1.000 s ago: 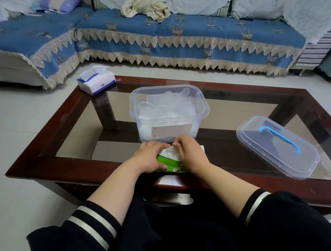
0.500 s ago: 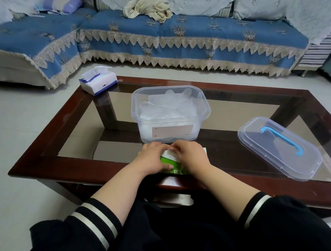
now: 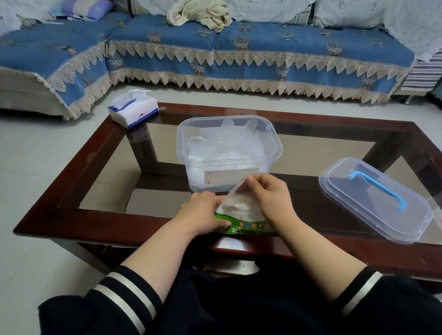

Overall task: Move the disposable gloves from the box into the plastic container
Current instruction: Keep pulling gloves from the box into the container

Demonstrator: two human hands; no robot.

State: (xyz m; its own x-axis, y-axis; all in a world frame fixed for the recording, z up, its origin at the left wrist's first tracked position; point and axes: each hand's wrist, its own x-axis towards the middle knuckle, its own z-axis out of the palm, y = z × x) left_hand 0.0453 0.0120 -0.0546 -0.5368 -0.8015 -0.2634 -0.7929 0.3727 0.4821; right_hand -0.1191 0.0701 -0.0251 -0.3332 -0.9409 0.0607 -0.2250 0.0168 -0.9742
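A green glove box (image 3: 247,226) lies at the near edge of the glass coffee table (image 3: 55,203). My left hand (image 3: 202,213) grips the box's left end and holds it down. Just above the box, my right hand (image 3: 270,194) pinches a clear disposable glove (image 3: 235,202) that stretches up out of the box opening. Right behind the box stands the open clear plastic container (image 3: 188,133), with several clear gloves heaped inside it.
The container's clear lid (image 3: 364,203) with a blue handle lies on the table to the right. A white and blue tissue pack (image 3: 133,109) sits on the far left corner. A blue sofa runs behind the table.
My right hand has risen from the box top, drawing a clear glove up out of it. My left hand has stayed on the box.
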